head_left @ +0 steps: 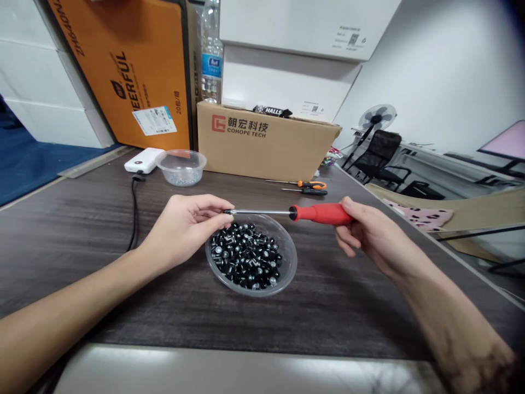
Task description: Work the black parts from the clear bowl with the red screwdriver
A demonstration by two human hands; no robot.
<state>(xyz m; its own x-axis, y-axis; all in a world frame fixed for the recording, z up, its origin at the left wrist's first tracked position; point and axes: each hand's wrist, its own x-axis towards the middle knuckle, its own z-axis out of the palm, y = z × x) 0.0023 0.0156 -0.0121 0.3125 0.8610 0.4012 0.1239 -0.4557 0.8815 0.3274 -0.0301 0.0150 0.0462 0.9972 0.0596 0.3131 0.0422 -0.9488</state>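
My right hand [361, 227] grips the red handle of a screwdriver [322, 213], whose metal shaft points left and lies level. At the shaft's tip my left hand [192, 221] pinches a small black part [228, 211] between thumb and fingertips. The tip meets or nearly meets that part; its exact fit is too small to tell. Just below both hands a clear plastic bowl [290, 268] holds many small black parts [246, 257] with silvery metal centres. The left fingertips are over the bowl's far left rim.
Behind stand a clear tub [184, 158] with small metal pieces, a white power bank [141, 160] with a black cable [134, 213], and orange-handled [311, 184] and black-handled [314, 191] screwdrivers. A cardboard box [262, 150] and an orange carton [135, 71] border the dark table [348, 317].
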